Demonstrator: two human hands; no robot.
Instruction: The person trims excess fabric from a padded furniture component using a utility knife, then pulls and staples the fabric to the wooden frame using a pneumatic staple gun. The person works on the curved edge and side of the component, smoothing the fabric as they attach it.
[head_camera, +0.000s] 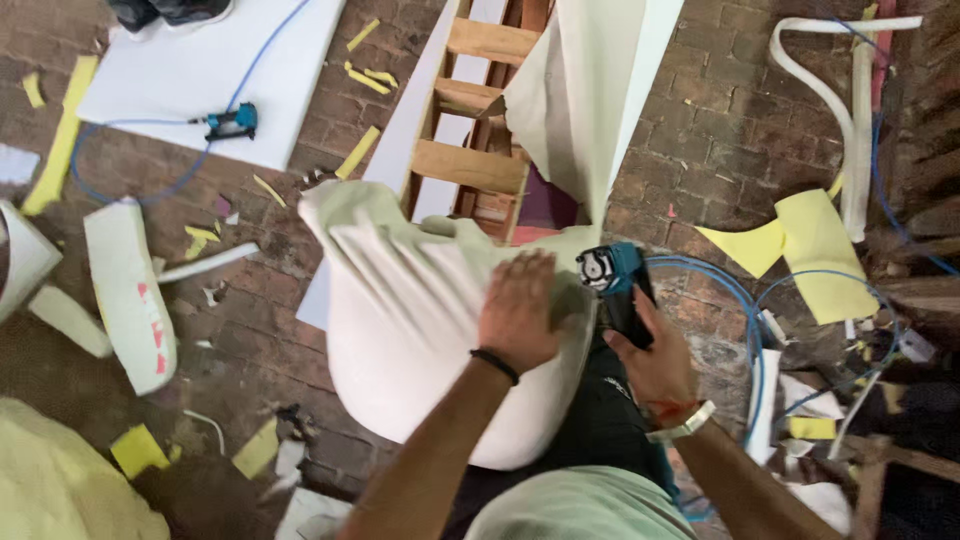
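Observation:
My left hand (520, 310) lies flat with fingers spread on cream fabric (410, 310) stretched and pleated over a rounded padded piece. A black band sits on that wrist. My right hand (650, 355) grips a blue and black pneumatic stapler (612, 285), its head pointed at the fabric's edge just right of my left hand. A blue air hose (752, 330) runs from the stapler. The wooden frame (470, 165) of the furniture rises beyond the padding, with more loose fabric (575, 100) draped over it.
Brick floor littered with yellow foam scraps (815, 250) and white foam pieces (125, 290). A second blue stapler (232, 122) lies on a white board (190, 70) at upper left. Another person's shoes (165, 12) stand at the top left. Cluttered offcuts on the right.

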